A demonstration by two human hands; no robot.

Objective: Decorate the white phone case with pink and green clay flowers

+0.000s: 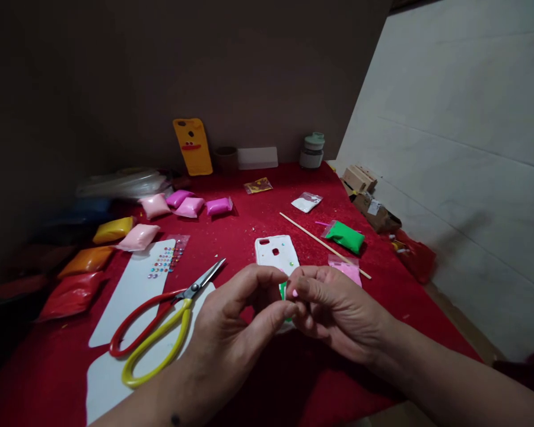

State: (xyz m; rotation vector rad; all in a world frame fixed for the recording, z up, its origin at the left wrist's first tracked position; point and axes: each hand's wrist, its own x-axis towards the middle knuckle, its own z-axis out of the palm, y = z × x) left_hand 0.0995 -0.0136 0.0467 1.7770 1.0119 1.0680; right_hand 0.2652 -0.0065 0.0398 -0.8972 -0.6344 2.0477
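My left hand [235,323] and my right hand [333,308] meet over the red cloth, fingertips pinched together. Between them shows a small green piece of clay [283,290] and a tiny pink bit [295,293] at my right fingertips. Which hand carries the green piece is hard to tell; both touch it. Just behind my fingers lies a white phone case [276,252] with small dots stuck on it, partly hidden by my hands. A pink clay bag [347,270] lies just beyond my right hand.
Red-and-yellow scissors [160,323] lie on white sheets [129,290] at left. A gem sticker sheet [165,261], a green clay bag [346,236], a wooden stick [323,243], several coloured clay bags [182,204], an orange phone case [193,146] and a jar [312,150] stand farther back.
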